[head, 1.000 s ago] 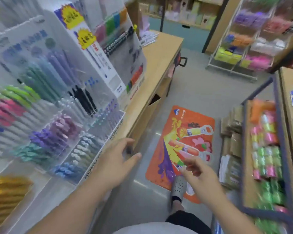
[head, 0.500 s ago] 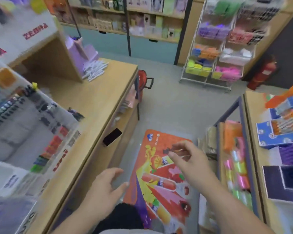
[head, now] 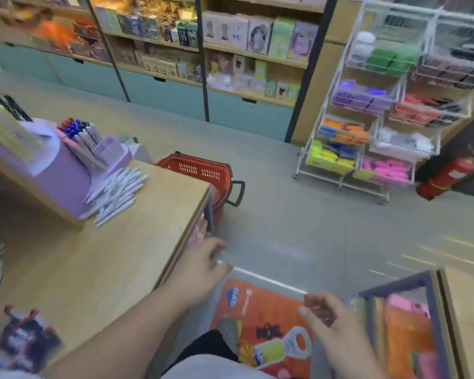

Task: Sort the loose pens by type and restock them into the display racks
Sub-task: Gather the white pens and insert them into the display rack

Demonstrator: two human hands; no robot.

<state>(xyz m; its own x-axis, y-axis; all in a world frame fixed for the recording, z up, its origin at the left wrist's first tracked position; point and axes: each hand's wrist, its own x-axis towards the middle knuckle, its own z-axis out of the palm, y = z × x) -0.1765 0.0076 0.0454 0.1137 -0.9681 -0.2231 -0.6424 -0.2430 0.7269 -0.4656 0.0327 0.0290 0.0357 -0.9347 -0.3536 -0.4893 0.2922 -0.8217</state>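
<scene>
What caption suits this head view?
Left hand and right hand hang over the aisle; loose white pens piled on counter.

A wooden tabletop (head: pixel 93 255) fills the view from seven to ten o'clock. At ten o'clock a purple display rack (head: pixel 63 176) stands on it, with a heap of loose white pens (head: pixel 115 194) lying against its base. Beyond the tabletop's far corner sits a red basket (head: pixel 203 170) on the floor. At two o'clock a white wire rack (head: pixel 367 149) holds bright packets, and a fire extinguisher (head: pixel 449 173) lies at three. The left grip (head: pixel 200 266), fingers loosely spread, hangs just off the tabletop's edge at six. The right grip (head: pixel 326 321), fingers curled and blurred, is at five over an orange floor mat (head: pixel 260 305).
</scene>
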